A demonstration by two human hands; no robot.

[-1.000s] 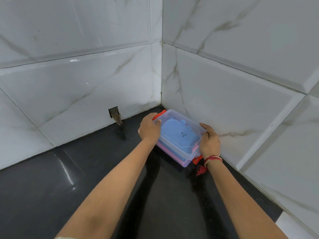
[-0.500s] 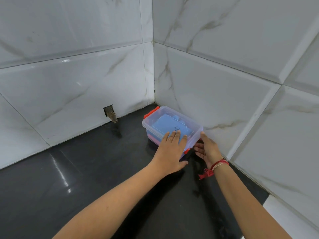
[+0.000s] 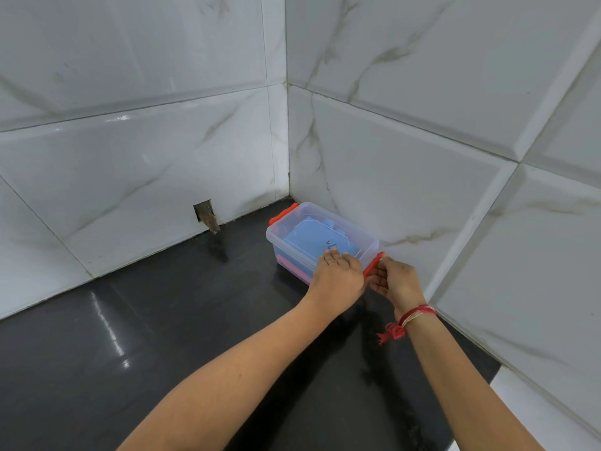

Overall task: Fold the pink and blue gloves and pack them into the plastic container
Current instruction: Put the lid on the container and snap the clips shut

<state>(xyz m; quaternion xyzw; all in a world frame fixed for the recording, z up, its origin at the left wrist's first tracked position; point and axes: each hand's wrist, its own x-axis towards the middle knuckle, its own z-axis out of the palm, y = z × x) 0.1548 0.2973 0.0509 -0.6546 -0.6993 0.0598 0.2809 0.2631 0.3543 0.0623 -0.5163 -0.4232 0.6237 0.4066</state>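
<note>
A clear plastic container (image 3: 294, 227) with its lid on stands in the corner of a black counter. Through the lid I see the blue glove (image 3: 317, 237); a band of pink glove (image 3: 291, 263) shows low through the near side wall. An orange latch (image 3: 283, 214) sits at the far end. My left hand (image 3: 338, 276) rests flat on the near end of the lid. My right hand (image 3: 393, 281) pinches the near orange latch (image 3: 373, 264), which stands raised.
White marble-look tiled walls (image 3: 390, 177) close in right behind and beside the container. A small broken hole (image 3: 206, 216) gapes in the left wall at counter level. The glossy black counter (image 3: 146, 336) stretches left and toward me; its edge runs at lower right.
Both hands left the container's two ends and gathered at its near end. The left hand settled on the lid; the right hand took hold of the near orange latch.
</note>
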